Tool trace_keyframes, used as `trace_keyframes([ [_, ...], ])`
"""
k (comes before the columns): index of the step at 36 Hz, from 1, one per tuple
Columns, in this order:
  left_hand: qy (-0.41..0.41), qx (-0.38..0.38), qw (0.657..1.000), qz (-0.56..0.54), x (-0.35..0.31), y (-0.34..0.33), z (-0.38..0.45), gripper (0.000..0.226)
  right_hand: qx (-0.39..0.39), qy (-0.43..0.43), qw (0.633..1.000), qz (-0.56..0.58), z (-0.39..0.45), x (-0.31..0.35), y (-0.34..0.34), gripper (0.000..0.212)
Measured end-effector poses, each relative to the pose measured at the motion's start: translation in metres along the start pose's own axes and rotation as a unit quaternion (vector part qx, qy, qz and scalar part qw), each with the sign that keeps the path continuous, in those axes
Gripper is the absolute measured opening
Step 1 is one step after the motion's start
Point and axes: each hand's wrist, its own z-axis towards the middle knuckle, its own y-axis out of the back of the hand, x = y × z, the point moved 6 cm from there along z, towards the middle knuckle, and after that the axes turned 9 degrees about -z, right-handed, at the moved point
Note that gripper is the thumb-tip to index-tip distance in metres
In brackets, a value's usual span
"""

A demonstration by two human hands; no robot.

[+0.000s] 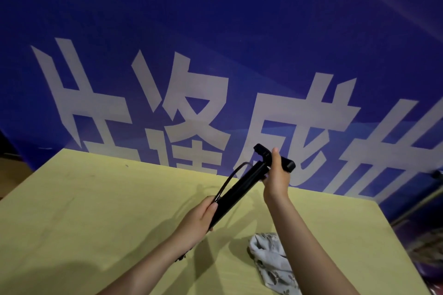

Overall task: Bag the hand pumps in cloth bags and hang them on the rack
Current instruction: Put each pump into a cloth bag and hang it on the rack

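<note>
I hold a black hand pump [242,187] slanted above the yellow table [96,211], its T-handle up and to the right. My left hand [200,215] grips the lower end of the barrel, thumb against the thin black hose that loops beside it. My right hand [276,175] grips the top of the pump at the handle. A grey patterned cloth bag [273,261] lies crumpled on the table under my right forearm, partly hidden by it.
A blue banner [215,55] with large white characters hangs right behind the table's far edge. The table's right edge falls away near dark clutter [426,246] at the right. No rack is in view.
</note>
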Motion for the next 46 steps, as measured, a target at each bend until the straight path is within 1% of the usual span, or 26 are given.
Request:
trace_keyframes([
  [3, -0.002, -0.031, 0.999, 0.008, 0.002, 0.004, 0.000, 0.022, 0.049, -0.026, 0.994, 0.090, -0.002, -0.006, -0.005, 0.035],
  [6, 0.013, -0.066, 0.997, -0.039, 0.004, 0.005, 0.003, 0.021, 0.085, -0.047, 0.985, 0.143, -0.008, -0.015, -0.014, 0.038],
  [9, 0.020, -0.090, 0.991, -0.097, 0.007, 0.005, 0.006, 0.023, 0.110, -0.056, 0.980, 0.154, -0.013, -0.023, -0.019, 0.037],
  [13, 0.015, -0.103, 0.981, -0.166, 0.007, 0.015, 0.010, 0.030, 0.130, -0.050, 0.981, 0.131, -0.012, -0.026, -0.019, 0.040],
  [17, 0.008, -0.105, 0.963, -0.249, -0.007, 0.022, 0.018, 0.035, 0.167, -0.057, 0.973, 0.145, -0.016, -0.023, -0.029, 0.030],
  [19, -0.007, -0.088, 0.960, -0.265, -0.019, 0.020, 0.023, 0.034, 0.195, -0.065, 0.968, 0.142, -0.025, -0.026, -0.040, 0.027],
  [21, -0.015, -0.048, 0.963, -0.265, -0.029, 0.014, 0.025, 0.032, 0.219, -0.076, 0.964, 0.130, -0.035, -0.030, -0.050, 0.031],
  [24, 0.001, -0.003, 0.957, -0.289, -0.033, 0.007, 0.023, 0.028, 0.240, -0.076, 0.963, 0.099, -0.043, -0.033, -0.055, 0.035],
  [26, 0.013, 0.008, 0.952, -0.306, -0.031, 0.007, 0.018, 0.028, 0.245, -0.077, 0.964, 0.072, -0.045, -0.032, -0.054, 0.033],
  [28, 0.022, 0.021, 0.954, -0.298, -0.030, 0.005, 0.013, 0.027, 0.248, -0.085, 0.964, 0.051, -0.046, -0.034, -0.052, 0.030],
  [31, 0.015, 0.029, 0.965, -0.259, -0.029, 0.002, 0.011, 0.031, 0.238, -0.096, 0.964, 0.064, -0.043, -0.042, -0.045, 0.032],
  [33, 0.005, 0.044, 0.968, -0.246, -0.029, -0.002, 0.011, 0.034, 0.210, -0.089, 0.971, 0.070, -0.038, -0.047, -0.036, 0.033],
  [36, 0.011, 0.065, 0.964, -0.258, -0.028, -0.007, 0.012, 0.033, 0.175, -0.090, 0.975, 0.099, -0.034, -0.053, -0.026, 0.034],
  [39, 0.025, 0.076, 0.951, -0.300, -0.022, -0.013, 0.010, 0.036, 0.170, -0.081, 0.976, 0.111, -0.035, -0.054, -0.019, 0.038],
  [42, 0.037, 0.071, 0.949, -0.305, -0.014, -0.017, 0.007, 0.034, 0.145, -0.035, 0.974, 0.173, -0.031, -0.048, -0.003, 0.029],
  [43, 0.041, 0.069, 0.952, -0.296, -0.012, -0.019, 0.007, 0.033, 0.132, -0.010, 0.980, 0.150, -0.028, -0.045, 0.005, 0.026],
  [45, 0.052, 0.064, 0.958, -0.275, -0.005, -0.019, 0.008, 0.031, 0.086, 0.039, 0.996, -0.002, -0.019, -0.037, 0.022, 0.022],
  [46, 0.055, 0.063, 0.961, -0.262, -0.003, -0.019, 0.009, 0.030, 0.052, 0.051, 0.994, -0.076, -0.014, -0.034, 0.031, 0.023],
])
